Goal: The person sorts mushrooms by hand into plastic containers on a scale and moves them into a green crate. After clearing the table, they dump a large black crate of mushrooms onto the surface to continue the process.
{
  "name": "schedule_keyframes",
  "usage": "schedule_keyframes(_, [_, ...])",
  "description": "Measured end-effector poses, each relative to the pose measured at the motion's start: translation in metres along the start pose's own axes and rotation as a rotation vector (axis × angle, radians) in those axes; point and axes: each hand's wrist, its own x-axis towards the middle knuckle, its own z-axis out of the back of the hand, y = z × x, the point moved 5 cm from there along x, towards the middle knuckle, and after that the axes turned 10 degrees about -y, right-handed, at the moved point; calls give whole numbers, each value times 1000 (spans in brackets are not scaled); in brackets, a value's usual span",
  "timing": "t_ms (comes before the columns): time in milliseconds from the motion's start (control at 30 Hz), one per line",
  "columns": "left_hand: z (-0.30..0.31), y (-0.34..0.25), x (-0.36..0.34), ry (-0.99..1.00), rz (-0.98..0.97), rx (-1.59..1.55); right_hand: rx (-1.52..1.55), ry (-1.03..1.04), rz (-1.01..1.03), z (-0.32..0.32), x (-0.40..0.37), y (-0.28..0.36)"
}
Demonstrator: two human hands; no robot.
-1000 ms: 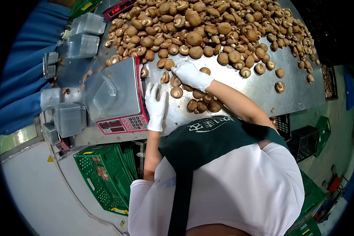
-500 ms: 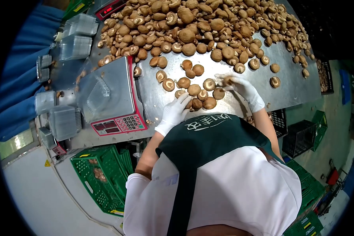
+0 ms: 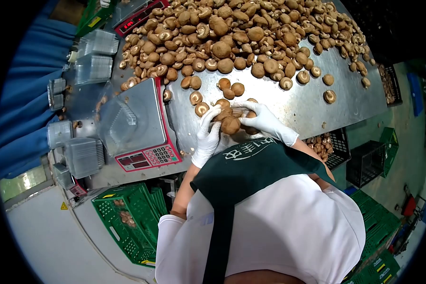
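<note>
Both my hands wear white gloves and close in from two sides on a cluster of brown shiitake mushrooms (image 3: 230,125) low on the metal table. My left hand (image 3: 207,140) curves round the cluster's left side, its fingertips against the caps. From the right, my right hand (image 3: 264,121) wraps its fingers over other caps, some of which it hides. Several loose shiitake lie just beyond the hands, among them a pale-gilled one (image 3: 201,109) near my left fingertips. How many mushrooms each hand grips is hidden.
A large shiitake heap (image 3: 232,35) covers the table's far side. To the left stands a red-edged scale (image 3: 139,118) with a clear tray on its plate. Stacked clear plastic trays (image 3: 83,156) sit beyond it. Green crates (image 3: 128,227) and a black crate (image 3: 338,149) stand below the table edge.
My right hand has moved left and down to the cluster. My left hand has shifted slightly, its fingers now raised round the caps. The spread-out mushrooms between them are bunched together.
</note>
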Motion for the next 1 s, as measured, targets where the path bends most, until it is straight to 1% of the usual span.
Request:
schedule_keyframes(33, [-5,-2,1,-4,-4,-2,-144,2,14,-1,3,10])
schedule_keyframes(67, [-10,-1,2,6,37,-96,-179,-8,212,-5,1,29])
schedule_keyframes(100, [-13,-1,4,17,78,-191,-183,-6,216,-6,5,27])
schedule_keyframes(133, [-13,-6,8,53,-65,-98,-163,1,192,-9,9,20])
schedule_keyframes(167, [-14,-7,10,52,-67,-99,-143,7,166,-11,12,14])
schedule_keyframes(200, [-14,-7,12,14,-63,-24,-196,-81,330,-9,13,19])
schedule_keyframes(233, [-14,-9,13,-24,-59,50,-198,-82,332,-9,12,18])
schedule_keyframes(267, [-15,-5,14,-128,206,-111,-236,-186,448,-5,9,23])
schedule_keyframes(300, [-11,-3,17,-128,204,-113,-273,-290,564,-1,6,27])
schedule_keyframes(333, [-8,10,19,-80,515,-283,-296,-336,667,1,5,31])
schedule_keyframes(367, [-11,19,16,-26,827,-453,-297,-340,668,2,4,32])
schedule_keyframes(400, [-14,14,13,78,866,-517,-287,-361,709,4,1,37])
schedule_keyframes(433, [-17,9,11,83,866,-517,-277,-382,750,6,-2,40])
schedule_keyframes(500, [-30,-4,7,199,677,-435,-271,-410,764,9,-3,37])
schedule_keyframes(533, [-33,-6,8,161,570,-355,-263,-434,780,10,-5,35])
schedule_keyframes(567, [-35,-8,7,162,574,-356,-263,-434,777,10,-6,32])
schedule_keyframes(633, [-36,-14,7,155,631,-392,-102,-511,647,18,-7,24])
schedule_keyframes(667, [-38,-15,7,170,628,-432,11,-524,490,23,-9,16])
schedule_keyframes(700, [-39,-13,6,175,628,-434,104,-587,422,28,-11,10])
schedule_keyframes(767, [-40,-10,7,195,527,-387,38,-799,175,59,-23,8])
schedule_keyframes(800, [-37,-9,7,177,575,-404,95,-839,107,76,-33,16])
schedule_keyframes(833, [-34,-7,8,182,575,-404,154,-880,38,95,-44,20])
schedule_keyframes(900, [-27,3,10,121,604,-382,-380,-765,1,146,-66,7])
schedule_keyframes(967, [-20,1,15,88,572,-310,-637,-496,-302,178,-103,-2])
schedule_keyframes(1000, [-16,7,17,71,532,-246,-776,-370,-354,189,-117,-8])
